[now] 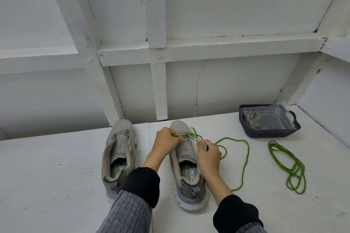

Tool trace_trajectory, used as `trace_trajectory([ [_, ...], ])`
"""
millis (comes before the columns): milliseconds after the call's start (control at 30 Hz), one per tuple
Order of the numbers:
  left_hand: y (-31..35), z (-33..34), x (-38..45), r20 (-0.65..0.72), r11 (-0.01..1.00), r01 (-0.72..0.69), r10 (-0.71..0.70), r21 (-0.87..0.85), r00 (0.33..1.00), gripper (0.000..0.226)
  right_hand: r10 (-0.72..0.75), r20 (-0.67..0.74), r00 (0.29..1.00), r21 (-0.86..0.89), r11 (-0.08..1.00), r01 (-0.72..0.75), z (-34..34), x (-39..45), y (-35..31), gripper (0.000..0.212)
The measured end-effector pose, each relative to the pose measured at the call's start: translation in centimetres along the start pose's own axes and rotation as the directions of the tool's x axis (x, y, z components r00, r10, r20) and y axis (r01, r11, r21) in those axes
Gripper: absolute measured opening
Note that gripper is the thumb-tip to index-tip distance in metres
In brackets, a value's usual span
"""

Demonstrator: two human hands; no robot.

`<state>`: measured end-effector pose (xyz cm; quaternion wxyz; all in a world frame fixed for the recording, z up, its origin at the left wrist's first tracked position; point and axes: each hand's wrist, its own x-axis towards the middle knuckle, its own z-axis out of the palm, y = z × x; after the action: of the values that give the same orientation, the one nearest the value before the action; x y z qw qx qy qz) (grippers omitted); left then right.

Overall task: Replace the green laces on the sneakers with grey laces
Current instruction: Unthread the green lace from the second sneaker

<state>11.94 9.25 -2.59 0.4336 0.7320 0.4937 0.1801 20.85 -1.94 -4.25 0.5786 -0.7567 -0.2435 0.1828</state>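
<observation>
Two grey sneakers stand side by side on the white table, toes pointing away. The left sneaker (118, 155) has no lace. On the right sneaker (186, 166) a green lace (244, 159) still runs through the eyelets nearest the toe and trails in loops to the right. My left hand (165, 142) pinches that lace at the left eyelets. My right hand (208, 155) grips the sneaker's right eyelet flap. A second green lace (287, 168) lies loose in a heap at the right.
A dark plastic basket (251, 132) stands at the back right with a clear bag (265, 117) inside, something grey coiled in it. A white framed wall rises right behind the table's back edge. Bare white tabletop (47, 176) stretches to the left of the shoes.
</observation>
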Motion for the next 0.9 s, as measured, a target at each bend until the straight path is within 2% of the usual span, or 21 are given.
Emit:
trace_trajectory([
  [100, 0.4, -0.1, -0.3, -0.004, 0.996, -0.045, 0.045, -0.082, 0.999, 0.010, 0.005, 0.004, 1.000, 0.014, 1.000, -0.005, 0.0, 0.0, 0.1, 0.030],
  [167, 0.3, 0.1, -0.9, -0.042, 0.957, -0.100, 0.092, -0.273, 0.995, 0.012, -0.005, 0.004, 1.000, 0.010, 1.000, 0.005, 0.1, 0.1, 0.1, 0.032],
  [200, 0.2, 0.2, -1.2, -0.074, 0.905, -0.109, 0.086, -0.410, 0.994, 0.013, -0.001, 0.005, 1.000, 0.003, 1.000, 0.001, 0.1, 0.1, 0.1, 0.030],
  [267, -0.2, 0.4, -1.7, -0.125, 0.739, -0.110, 0.035, -0.665, 0.991, 0.013, 0.012, 0.005, 1.000, -0.003, 1.000, -0.012, 0.1, 0.1, 0.2, 0.024],
  [333, -0.7, 0.2, -1.6, -0.185, 0.610, -0.127, -0.033, -0.782, 0.982, 0.014, 0.013, 0.003, 1.000, 0.003, 1.000, -0.013, 0.0, 0.1, 0.2, 0.022],
  [367, -0.8, 0.0, -1.5, -0.219, 0.588, -0.138, -0.067, -0.797, 0.974, 0.015, 0.010, 0.002, 1.000, 0.003, 1.000, -0.010, -0.1, 0.1, 0.2, 0.021],
  [433, -0.9, -0.6, -1.1, -0.276, 0.650, -0.141, -0.110, -0.746, 0.955, 0.016, 0.006, 0.001, 1.000, 0.005, 1.000, -0.006, -0.1, 0.1, 0.1, 0.021],
  [500, -0.9, -1.0, -0.6, -0.269, 0.809, -0.086, -0.092, -0.581, 0.959, 0.014, 0.009, 0.001, 1.000, 0.006, 1.000, -0.009, -0.1, 0.0, 0.1, 0.027],
  [533, -0.8, -1.2, -0.4, -0.227, 0.878, -0.050, -0.068, -0.476, 0.972, 0.013, 0.012, 0.000, 1.000, 0.005, 1.000, -0.012, -0.1, 0.0, 0.1, 0.030],
  [600, -0.4, -1.1, -0.1, -0.079, 0.952, 0.015, -0.041, -0.306, 0.996, 0.012, 0.009, -0.003, 1.000, 0.004, 1.000, -0.009, -0.1, 0.0, 0.1, 0.036],
  [700, -0.3, -0.3, 0.3, 0.087, 0.976, 0.111, -0.095, -0.189, 0.992, 0.007, 0.003, 0.003, 1.000, 0.006, 1.000, -0.003, -0.2, -0.2, 0.1, 0.033],
  [800, -0.6, -0.1, 0.6, 0.081, 0.970, 0.135, -0.121, -0.202, 0.989, 0.013, 0.003, 0.014, 1.000, 0.010, 1.000, -0.003, -0.2, -0.1, 0.2, 0.029],
  [900, -0.8, 0.0, 0.6, 0.052, 0.977, 0.017, -0.006, -0.210, 0.999, 0.013, -0.004, 0.022, 1.000, 0.015, 1.000, 0.004, -0.3, -0.1, 0.3, 0.028],
])
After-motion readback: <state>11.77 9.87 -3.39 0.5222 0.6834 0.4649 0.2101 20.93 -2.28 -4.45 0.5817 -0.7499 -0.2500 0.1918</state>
